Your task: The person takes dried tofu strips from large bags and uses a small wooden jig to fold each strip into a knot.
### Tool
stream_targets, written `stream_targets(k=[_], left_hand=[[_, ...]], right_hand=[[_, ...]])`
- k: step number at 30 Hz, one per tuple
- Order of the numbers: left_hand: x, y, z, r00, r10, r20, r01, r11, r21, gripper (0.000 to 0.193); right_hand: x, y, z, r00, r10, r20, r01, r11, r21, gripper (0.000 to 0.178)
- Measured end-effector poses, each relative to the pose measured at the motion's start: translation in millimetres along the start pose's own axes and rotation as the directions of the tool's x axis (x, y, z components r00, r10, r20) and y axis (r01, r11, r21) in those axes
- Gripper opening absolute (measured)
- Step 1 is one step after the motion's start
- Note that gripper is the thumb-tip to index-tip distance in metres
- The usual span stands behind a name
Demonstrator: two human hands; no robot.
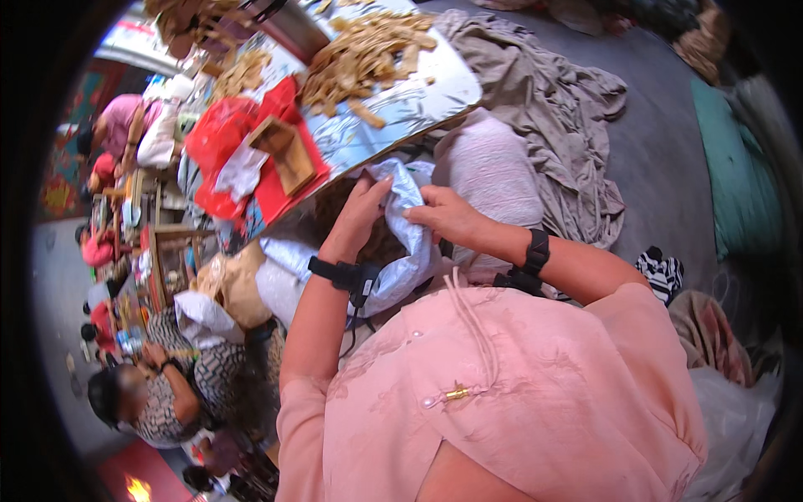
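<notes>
Head view: left hand (361, 216) and right hand (452, 219), centre of frame, each pinch the rim of a pale sack (406, 199), fingers closed on the fabric. Sack sits mid-frame, mouth open, brownish contents (383, 243) partly visible, just below the table (345, 144). On table, upper left: heaped tan strips (368, 54), wooden box (293, 161), red bag (219, 134). Grey cloth (544, 96) crumpled upper right; green bundle (732, 171) at right edge. Person (171, 410) lower left.

Glare whitens the upper left, detail looks soft, and edges curve into black.
</notes>
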State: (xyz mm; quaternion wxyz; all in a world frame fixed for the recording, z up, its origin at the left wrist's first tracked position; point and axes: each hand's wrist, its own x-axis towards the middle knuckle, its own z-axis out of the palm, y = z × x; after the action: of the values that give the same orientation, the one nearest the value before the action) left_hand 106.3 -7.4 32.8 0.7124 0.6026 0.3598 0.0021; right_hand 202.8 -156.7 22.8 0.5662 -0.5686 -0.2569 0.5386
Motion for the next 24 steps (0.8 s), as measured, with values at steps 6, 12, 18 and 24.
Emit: stream_targets(k=[6,12,18,24], left_hand=[[-11.6,14.5,7.1,0.928,0.348,-0.132,-0.057,0.483,0.874,0.027],[-39.3,51.1,63.4,0.778,0.61,0.148,-0.529,0.51,0.678,0.007],[11.6,66.6,134.2,0.586,0.51,0.63,-0.81,0.343,0.475,0.01],[49.8,56.3,153.0,0.718,0.314,0.621,-0.685,0.477,0.551,0.011]], right_hand=[[-37.1,-38.2,-53.1,0.991,-0.114,0.064,0.122,0.982,-0.144,0.019],[-29.0,-45.5,-158.4,0.868,-0.176,-0.464,0.246,0.964,0.096,0.015],[35.0,-1.9,-221.7,0.851,0.002,-0.525,0.136,0.965,0.225,0.027],[143.2,26.5,-264.7,0.883,-0.124,-0.454,0.131,0.991,-0.016,0.011]])
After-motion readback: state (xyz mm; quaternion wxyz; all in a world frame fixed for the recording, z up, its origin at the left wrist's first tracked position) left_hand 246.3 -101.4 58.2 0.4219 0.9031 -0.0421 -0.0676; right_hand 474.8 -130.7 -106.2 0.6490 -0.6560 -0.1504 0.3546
